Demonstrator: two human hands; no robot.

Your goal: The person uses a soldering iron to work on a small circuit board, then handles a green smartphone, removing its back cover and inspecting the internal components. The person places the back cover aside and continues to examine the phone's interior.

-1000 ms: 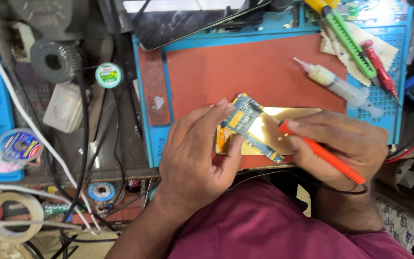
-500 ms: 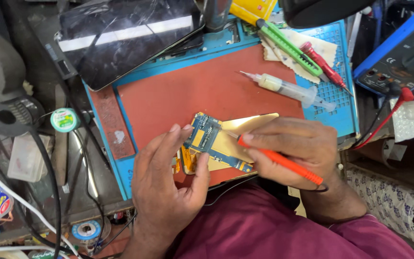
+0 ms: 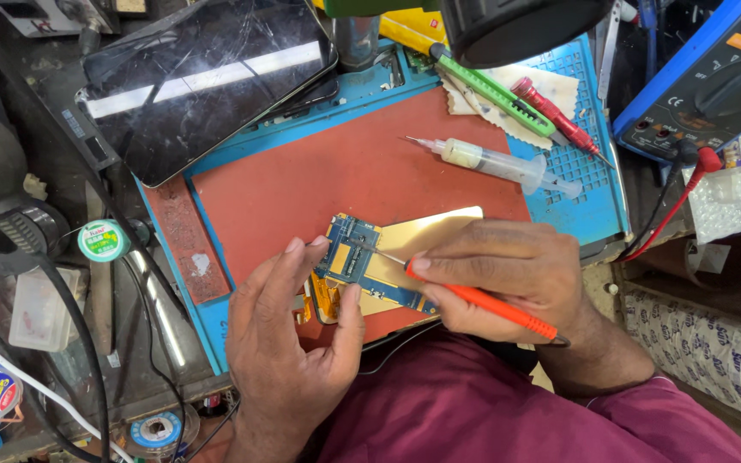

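The blue circuit board (image 3: 355, 257) lay at the near edge of the red work mat (image 3: 345, 176), its long axis slanting from upper left to lower right across a gold-coloured panel (image 3: 426, 236) beneath it. At the far left of the bench, a small green-rimmed solder spool (image 3: 101, 241) stood well apart from the mat. Your left hand (image 3: 289, 343) steadied the board from its left side, thumb and fingers spread and pressing on the near corner rather than closed round it. To the right, your right hand (image 3: 508, 274) was curled tight about an orange-handled screwdriver (image 3: 478, 300), its thin tip resting on the board's upper face just beside your left fingertips. The board therefore sat between your two hands, to the left of the tool hand, with the tool's shaft running nearly along the board's own slant. Farther back, a dark cracked tablet (image 3: 203, 81) rested at the mat's far left corner, and a clear syringe (image 3: 490, 163) lay near the far right edge.
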